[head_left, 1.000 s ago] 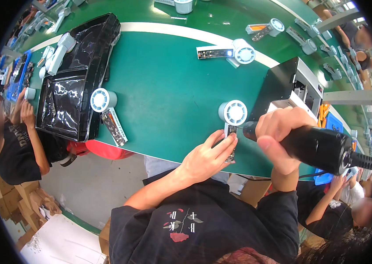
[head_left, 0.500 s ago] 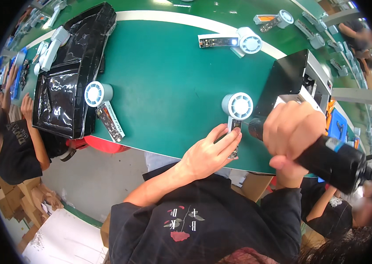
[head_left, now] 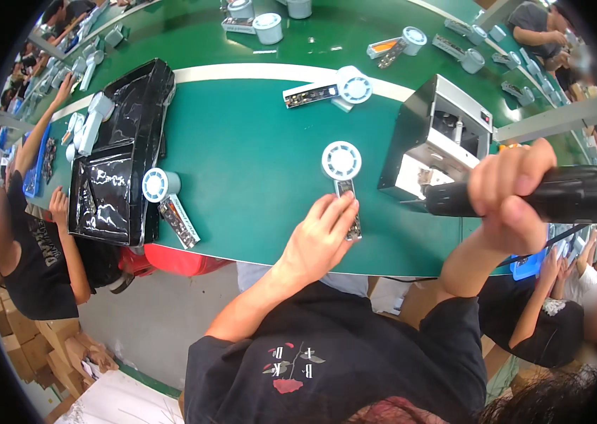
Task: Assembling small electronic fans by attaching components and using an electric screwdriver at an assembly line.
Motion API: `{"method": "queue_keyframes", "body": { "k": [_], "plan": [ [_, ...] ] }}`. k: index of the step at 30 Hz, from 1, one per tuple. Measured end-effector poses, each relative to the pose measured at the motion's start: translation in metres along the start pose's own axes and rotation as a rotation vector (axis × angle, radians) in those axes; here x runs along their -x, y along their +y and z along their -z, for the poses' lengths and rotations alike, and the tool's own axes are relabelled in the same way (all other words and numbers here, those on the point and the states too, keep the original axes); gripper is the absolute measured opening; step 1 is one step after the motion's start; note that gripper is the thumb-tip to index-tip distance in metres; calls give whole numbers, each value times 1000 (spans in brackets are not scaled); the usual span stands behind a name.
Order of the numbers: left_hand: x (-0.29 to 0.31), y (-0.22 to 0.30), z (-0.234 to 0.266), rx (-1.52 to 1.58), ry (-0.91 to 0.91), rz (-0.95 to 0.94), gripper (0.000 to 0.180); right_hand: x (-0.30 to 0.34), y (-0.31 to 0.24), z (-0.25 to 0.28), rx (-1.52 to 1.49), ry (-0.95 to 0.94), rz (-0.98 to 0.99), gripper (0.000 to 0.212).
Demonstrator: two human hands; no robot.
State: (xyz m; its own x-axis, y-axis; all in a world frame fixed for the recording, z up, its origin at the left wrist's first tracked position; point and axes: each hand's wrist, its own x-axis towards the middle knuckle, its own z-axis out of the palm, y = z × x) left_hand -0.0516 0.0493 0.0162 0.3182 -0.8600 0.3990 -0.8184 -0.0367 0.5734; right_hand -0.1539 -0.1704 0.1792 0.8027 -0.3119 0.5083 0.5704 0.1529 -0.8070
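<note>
My left hand point(head_left: 314, 239) lies over the handle of a pale blue handheld fan point(head_left: 341, 162), its fingers gripping it against the table. The round head points away from me, and a circuit board shows in the open handle; part of it is hidden by my fingers. Raised at the right, my right hand point(head_left: 514, 191) is wrapped round a black electric screwdriver point(head_left: 577, 194), held nearly level. Its front end points left, at the lit opening of a black and silver screw feeder point(head_left: 411, 134). Whether the tip touches anything inside, I cannot tell.
A second open fan point(head_left: 160, 187) lies left beside a black plastic-wrapped tray point(head_left: 111, 198). Another fan point(head_left: 353, 88) rests at the back on the white line. More fans sit on the green belt point(head_left: 326, 35) beyond. Co-workers flank both sides; a red stool point(head_left: 185, 260) stands below.
My right hand has swung the screwdriver away from the fan, up and right to the screw feeder. The view has shifted; my left hand stays on the same fan.
</note>
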Motion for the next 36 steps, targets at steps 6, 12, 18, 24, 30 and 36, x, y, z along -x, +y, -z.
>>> {"method": "queue_keyframes", "body": {
  "k": [6,12,18,24,30,36],
  "plan": [
    [-21,0,-10,-115,48,31,62,4,-17,37,113,101,-95,32],
    [-21,-7,-14,-100,84,48,62,-10,9,36,128,42,-273,30],
    [-18,-11,-17,-6,95,4,58,1,20,-8,236,-47,-208,20],
    [-15,-14,-12,11,95,-8,56,14,35,-33,341,-88,-220,20],
    [-12,-16,-13,6,99,-29,56,13,53,-33,298,-151,-194,22],
    [-13,-18,-13,9,103,-42,56,14,54,-34,280,-128,-165,23]
  ]
}}
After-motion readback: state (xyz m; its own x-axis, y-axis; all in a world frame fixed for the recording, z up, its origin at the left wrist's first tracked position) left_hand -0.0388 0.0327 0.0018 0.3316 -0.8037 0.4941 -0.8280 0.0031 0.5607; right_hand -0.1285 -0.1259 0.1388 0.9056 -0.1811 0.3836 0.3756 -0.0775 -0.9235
